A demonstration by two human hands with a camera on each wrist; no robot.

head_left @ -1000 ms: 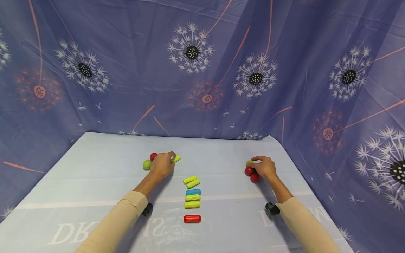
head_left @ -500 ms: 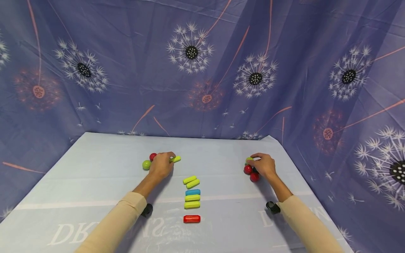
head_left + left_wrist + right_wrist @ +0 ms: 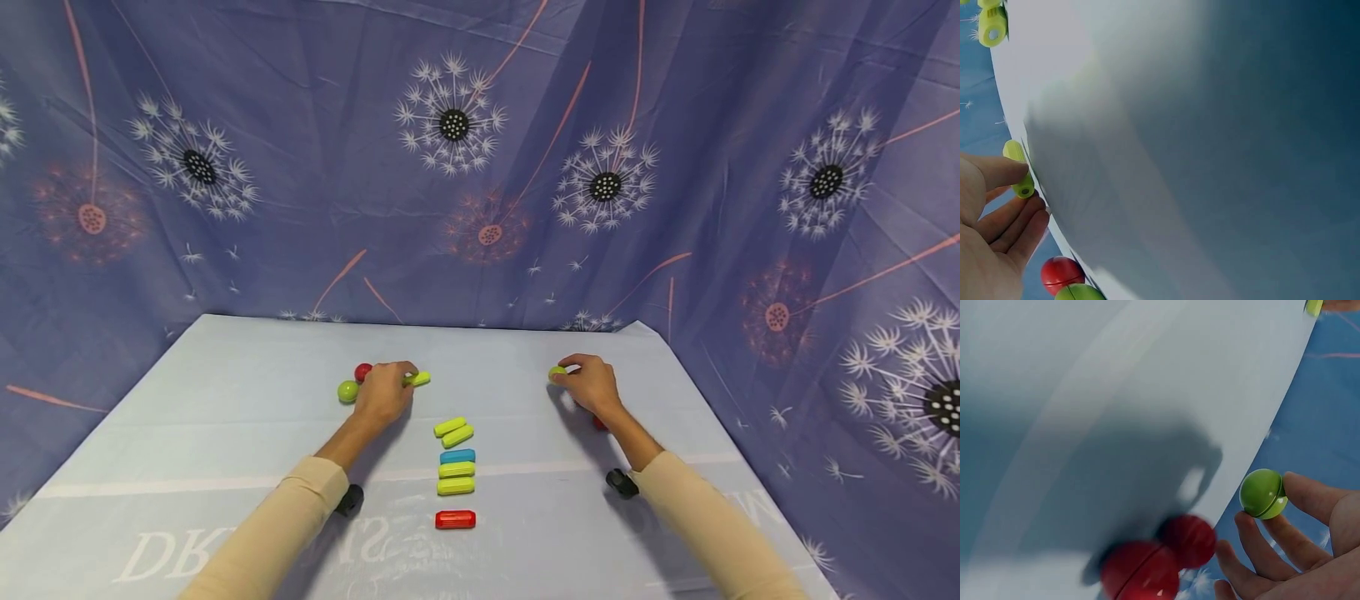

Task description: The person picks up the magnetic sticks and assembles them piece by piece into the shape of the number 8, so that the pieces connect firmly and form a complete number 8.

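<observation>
My left hand pinches a yellow-green ribbed stick between thumb and fingers, low over the table's far part. A red ball and a green ball lie just left of that hand. My right hand holds another green ball by thumb and fingertips; its shadow falls apart from it, so it looks raised off the table. Two red balls, a nearer one and a smaller-looking one, rest beneath this hand; the head view mostly hides them.
Between the arms several sticks form a rough column: two yellow-green ones at an angle, a blue one, two more yellow-green ones, then a red one. A patterned blue curtain hangs behind the white table.
The right hand has lifted the green ball from beside the red balls and carried it left. The left hand and its stick have stayed nearly still.
</observation>
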